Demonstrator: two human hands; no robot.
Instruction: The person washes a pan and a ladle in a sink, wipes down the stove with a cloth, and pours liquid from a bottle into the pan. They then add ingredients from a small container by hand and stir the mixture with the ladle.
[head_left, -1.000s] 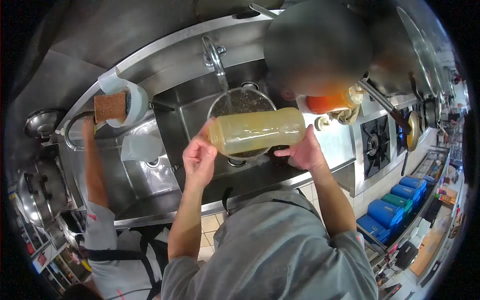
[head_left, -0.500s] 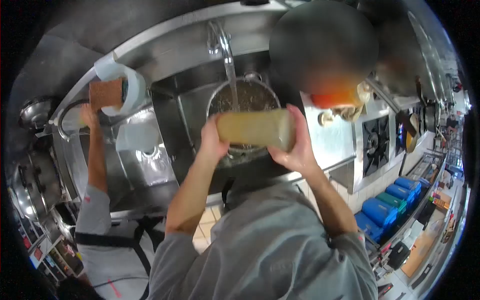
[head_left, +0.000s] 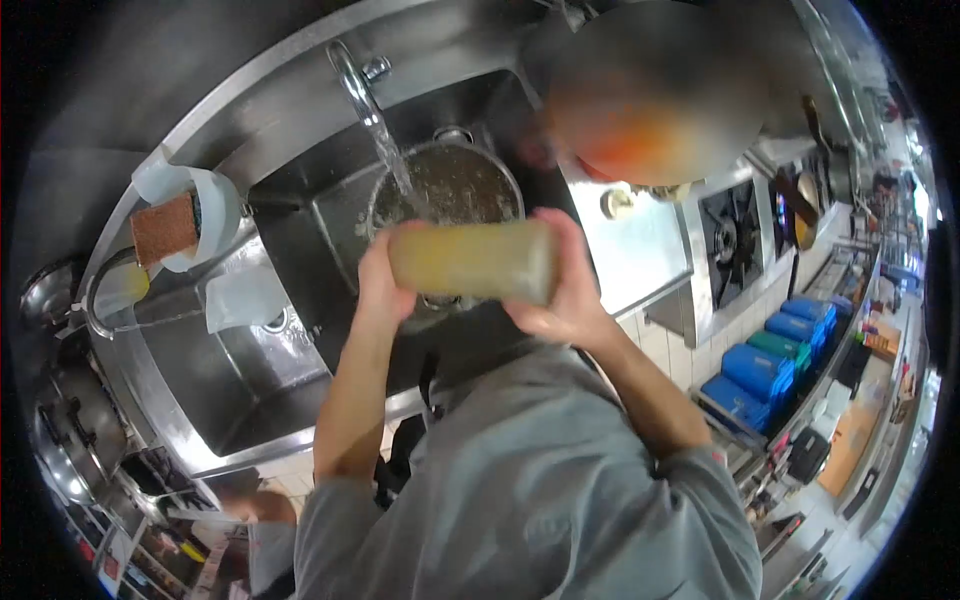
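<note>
In the middle of the frame, the left hand (head_left: 385, 278) and the right hand (head_left: 562, 290) are clamped on the two ends of a yellowish bottle (head_left: 472, 260). The bottle lies sideways and is blurred; some fingers are hidden behind it. Beyond it is a round pot (head_left: 470, 185), its near part covered by the bottle. From the tap (head_left: 352, 82), at upper left, water runs down to the pot. At lower left, another person (head_left: 268, 545) is cut off.
</note>
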